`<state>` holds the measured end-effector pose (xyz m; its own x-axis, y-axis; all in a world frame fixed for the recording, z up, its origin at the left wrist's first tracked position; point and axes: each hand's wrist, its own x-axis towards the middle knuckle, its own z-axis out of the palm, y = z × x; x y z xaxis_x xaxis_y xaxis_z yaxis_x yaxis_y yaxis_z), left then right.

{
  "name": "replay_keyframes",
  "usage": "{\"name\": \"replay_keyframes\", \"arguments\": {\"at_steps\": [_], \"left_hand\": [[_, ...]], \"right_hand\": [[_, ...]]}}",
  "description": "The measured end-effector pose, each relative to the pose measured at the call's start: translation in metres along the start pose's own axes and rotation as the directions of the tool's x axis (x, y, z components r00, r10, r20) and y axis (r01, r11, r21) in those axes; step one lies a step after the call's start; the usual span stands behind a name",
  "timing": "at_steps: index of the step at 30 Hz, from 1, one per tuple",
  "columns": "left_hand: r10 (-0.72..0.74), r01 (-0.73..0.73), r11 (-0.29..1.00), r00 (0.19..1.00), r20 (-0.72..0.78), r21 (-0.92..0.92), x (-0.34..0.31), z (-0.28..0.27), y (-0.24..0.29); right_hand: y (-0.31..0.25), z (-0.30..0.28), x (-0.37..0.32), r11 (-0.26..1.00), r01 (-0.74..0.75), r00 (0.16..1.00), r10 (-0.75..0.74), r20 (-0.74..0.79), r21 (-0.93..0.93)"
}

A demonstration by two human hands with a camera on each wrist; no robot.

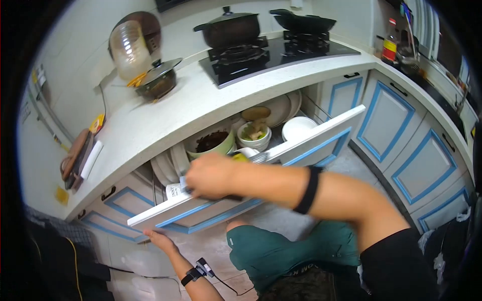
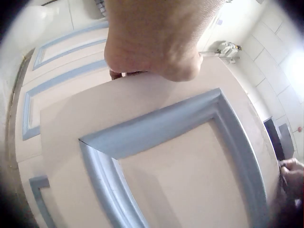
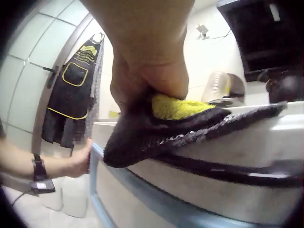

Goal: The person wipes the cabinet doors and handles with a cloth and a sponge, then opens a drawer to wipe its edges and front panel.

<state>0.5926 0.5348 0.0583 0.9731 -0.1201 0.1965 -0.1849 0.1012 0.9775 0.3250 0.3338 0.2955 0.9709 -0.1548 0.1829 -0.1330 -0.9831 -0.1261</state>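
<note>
A white drawer front (image 1: 321,150) with blue trim stands pulled out below the counter. My right hand (image 1: 211,175) grips a dark cloth with a yellow part (image 3: 183,108) over the drawer's top edge, beside the black handle (image 3: 228,172). My left hand (image 1: 161,243) holds the drawer front's left end near its lower corner; its fingertips go behind the edge in the left wrist view. Inside the drawer are a green bowl (image 1: 221,149) with dark contents, stacked white bowls (image 1: 261,144), a white dish (image 1: 298,128) and a lettered white cup (image 1: 173,190) close to the right hand.
On the counter (image 1: 186,95) stand a small lidded pot (image 1: 156,83), a plastic jug (image 1: 129,47) and a hob (image 1: 271,57) bearing a large pot (image 1: 228,27) and a wok (image 1: 304,22). Cabinets (image 1: 386,118) flank the drawer at right. An apron (image 3: 73,85) hangs by the door.
</note>
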Motion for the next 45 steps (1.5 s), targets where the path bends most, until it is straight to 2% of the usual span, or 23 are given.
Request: {"name": "replay_keyframes", "arguments": {"at_steps": [3,5,8,9,10,12,15,16,18,19,22,25,28,29,32,33,35,36,38,40,41,43,45], "left_hand": [[-0.013,0.012,0.999,1.000,0.024,0.040,0.008,-0.005,-0.011],[-0.016,0.014,0.999,0.999,0.049,0.042,-0.002,-0.005,0.013],[-0.056,0.041,0.977,0.996,0.067,0.212,-0.016,-0.014,0.042],[0.199,-0.202,0.911,0.979,0.046,0.359,-0.006,-0.028,0.031],[0.251,-0.232,0.890,0.968,0.004,0.393,-0.009,-0.032,0.040],[0.357,-0.288,0.839,0.932,-0.068,0.461,-0.018,-0.039,0.083],[0.485,-0.436,0.787,0.874,-0.001,0.435,-0.038,-0.027,0.149],[0.518,-0.498,0.775,0.853,0.062,0.389,-0.046,-0.014,0.164],[0.589,-0.620,0.735,0.784,0.196,0.273,-0.061,0.025,0.191],[0.613,-0.681,0.682,0.731,0.300,0.267,-0.069,0.049,0.198],[0.615,-0.825,0.530,0.534,0.580,0.198,-0.102,0.117,0.215],[0.606,-0.920,0.374,0.337,0.721,0.115,-0.128,0.170,0.214],[0.257,-0.797,0.442,0.552,0.793,0.411,-0.135,0.171,0.207],[0.351,-0.816,0.468,0.523,0.777,0.338,-0.130,0.172,0.197],[0.257,-0.768,0.490,0.580,0.773,0.413,-0.147,0.174,0.214],[0.260,-0.780,0.471,0.569,0.780,0.412,-0.148,0.175,0.216],[0.269,-0.805,0.433,0.545,0.794,0.406,-0.151,0.177,0.216],[0.255,-0.805,0.420,0.547,0.797,0.418,-0.152,0.177,0.218],[0.237,-0.807,0.396,0.551,0.800,0.438,-0.152,0.178,0.220],[0.258,-0.815,0.401,0.538,0.803,0.417,-0.150,0.178,0.216],[0.266,-0.820,0.403,0.529,0.806,0.406,-0.148,0.177,0.214],[0.291,-0.827,0.394,0.526,0.799,0.401,-0.146,0.177,0.210],[0.291,-0.828,0.393,0.525,0.800,0.400,-0.143,0.178,0.210]], "right_hand": [[-0.008,0.007,0.003,0.999,0.039,0.997,-0.037,-0.064,0.031],[0.006,0.007,-0.011,0.996,0.081,0.990,-0.076,-0.118,0.042],[0.056,-0.021,-0.079,0.996,-0.074,0.997,0.074,0.010,0.050],[0.088,-0.017,-0.105,0.999,-0.033,0.995,0.037,-0.088,0.042],[0.122,-0.021,-0.136,1.000,-0.005,0.991,0.006,-0.135,0.003],[0.165,-0.054,-0.207,0.994,-0.097,0.990,0.092,-0.103,-0.043],[0.195,-0.085,-0.275,0.938,-0.318,0.946,0.305,-0.111,-0.138],[0.195,-0.082,-0.273,0.952,-0.271,0.959,0.255,-0.123,-0.144],[0.188,-0.071,-0.258,0.969,-0.193,0.973,0.168,-0.161,-0.155],[0.177,-0.058,-0.239,0.981,-0.097,0.972,0.057,-0.229,-0.167],[0.126,-0.018,-0.163,0.992,-0.064,0.954,0.030,-0.298,-0.106],[0.095,-0.001,-0.124,1.000,0.000,0.916,0.003,-0.400,0.009],[0.120,0.003,-0.165,0.999,0.010,0.822,-0.030,-0.568,-0.039],[0.140,-0.004,-0.187,1.000,-0.021,0.841,0.019,-0.541,0.003],[0.227,-0.027,-0.286,0.992,-0.084,0.792,0.009,-0.610,-0.095],[0.240,-0.046,-0.321,0.963,-0.255,0.804,0.158,-0.573,-0.091],[0.265,-0.072,-0.361,0.815,-0.546,0.716,0.574,-0.398,0.194],[0.269,-0.079,-0.367,0.745,-0.543,0.677,0.661,-0.322,0.387],[0.264,-0.086,-0.349,0.756,-0.596,0.726,0.651,-0.219,0.271],[0.243,-0.084,-0.317,0.865,-0.451,0.852,0.491,-0.180,0.222],[0.246,-0.063,-0.291,0.955,-0.252,0.928,0.284,-0.241,0.154],[0.193,-0.059,-0.246,0.925,-0.304,0.926,0.343,-0.158,0.228],[0.176,-0.048,-0.219,0.930,-0.248,0.945,0.294,-0.144,0.272]]}}
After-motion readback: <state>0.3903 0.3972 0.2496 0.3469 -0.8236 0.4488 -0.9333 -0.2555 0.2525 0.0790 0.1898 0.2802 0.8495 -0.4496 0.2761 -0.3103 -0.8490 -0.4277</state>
